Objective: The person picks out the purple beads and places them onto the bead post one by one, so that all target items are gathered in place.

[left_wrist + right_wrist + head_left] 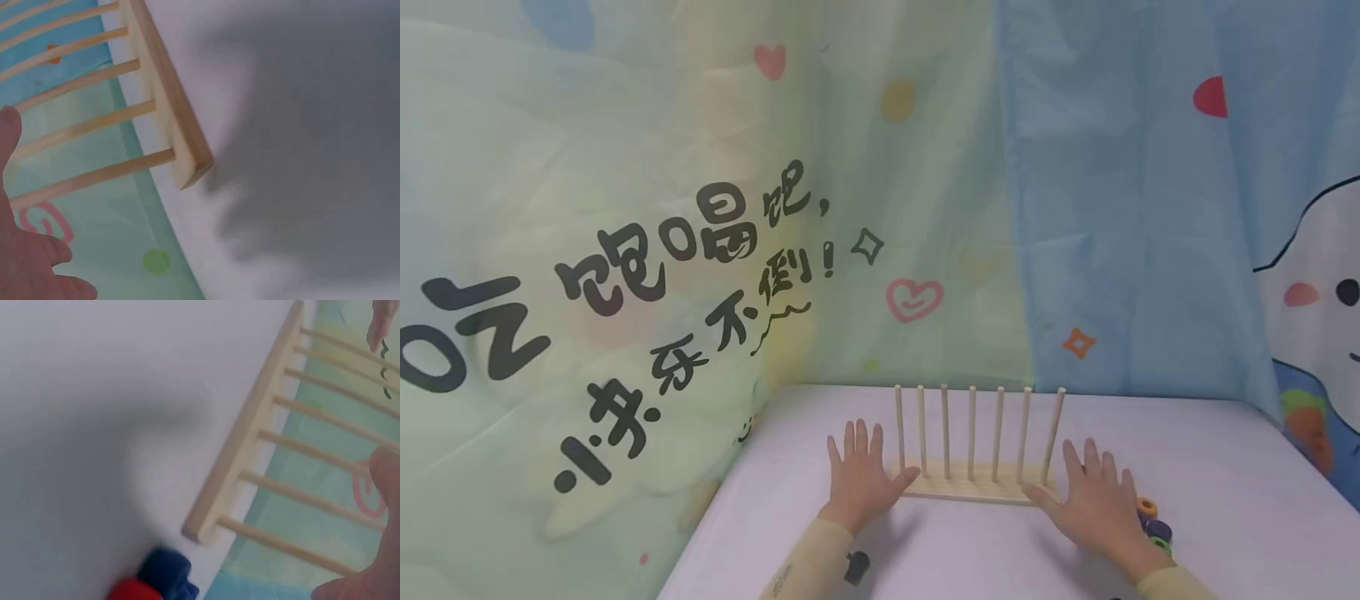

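My hands [859, 485] are bare, and my left sleeve [820, 546] is pale cream, reaching the wrist, with a small dark marking [781, 581] on it (too tiny to read). My right sleeve [1176, 583] looks equally creamy.

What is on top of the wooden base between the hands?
Seven wooden pegs stand in a row on the wooden base, carrying nothing visible. In the head view, the left hand and right hand cover parts of its ends.

Left hand [859, 485] and right hand [1099, 507] apart, fingers [850, 440] straight and spread, thumbs [906, 479] inward.
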`<state>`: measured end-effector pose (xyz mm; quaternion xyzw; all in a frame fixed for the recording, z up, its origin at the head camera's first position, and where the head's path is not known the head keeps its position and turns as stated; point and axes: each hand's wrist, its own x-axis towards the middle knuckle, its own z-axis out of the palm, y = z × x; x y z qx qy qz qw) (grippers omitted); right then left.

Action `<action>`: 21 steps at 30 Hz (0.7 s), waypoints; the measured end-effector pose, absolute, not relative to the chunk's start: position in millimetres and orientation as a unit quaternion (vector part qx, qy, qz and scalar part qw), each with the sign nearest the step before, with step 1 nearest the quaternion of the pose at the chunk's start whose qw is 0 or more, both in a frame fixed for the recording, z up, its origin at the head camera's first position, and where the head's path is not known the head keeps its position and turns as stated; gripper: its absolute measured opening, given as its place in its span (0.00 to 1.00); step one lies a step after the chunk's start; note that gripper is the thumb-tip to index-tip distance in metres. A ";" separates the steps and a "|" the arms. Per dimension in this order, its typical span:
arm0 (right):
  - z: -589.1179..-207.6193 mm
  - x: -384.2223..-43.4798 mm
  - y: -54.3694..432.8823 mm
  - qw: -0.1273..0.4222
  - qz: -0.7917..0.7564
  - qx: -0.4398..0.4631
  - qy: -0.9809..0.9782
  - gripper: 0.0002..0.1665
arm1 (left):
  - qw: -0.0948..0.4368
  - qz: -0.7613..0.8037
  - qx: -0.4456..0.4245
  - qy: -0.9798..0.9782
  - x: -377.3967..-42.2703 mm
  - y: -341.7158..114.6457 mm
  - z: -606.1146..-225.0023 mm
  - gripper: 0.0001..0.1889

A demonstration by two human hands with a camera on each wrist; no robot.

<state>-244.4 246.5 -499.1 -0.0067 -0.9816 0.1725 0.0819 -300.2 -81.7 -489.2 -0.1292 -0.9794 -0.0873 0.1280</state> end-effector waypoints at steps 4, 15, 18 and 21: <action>-502.4 -240.6 232.7 0.068 0.174 -0.014 -0.982 0.71 | 0.131 -0.103 -0.134 -0.977 -295.5 -78.3 -497.1 0.49; -519.1 -232.3 205.2 0.025 0.225 -0.046 -0.973 0.72 | 0.071 -0.158 -0.150 -0.973 -292.5 -74.6 -522.9 0.50; -526.3 -228.6 199.0 0.018 0.230 -0.051 -0.972 0.69 | 0.045 -0.194 -0.147 -0.969 -295.3 -74.0 -528.6 0.49; -531.1 -224.8 192.7 0.018 0.242 -0.062 -0.968 0.66 | 0.018 -0.228 -0.143 -0.963 -299.0 -73.2 -535.4 0.48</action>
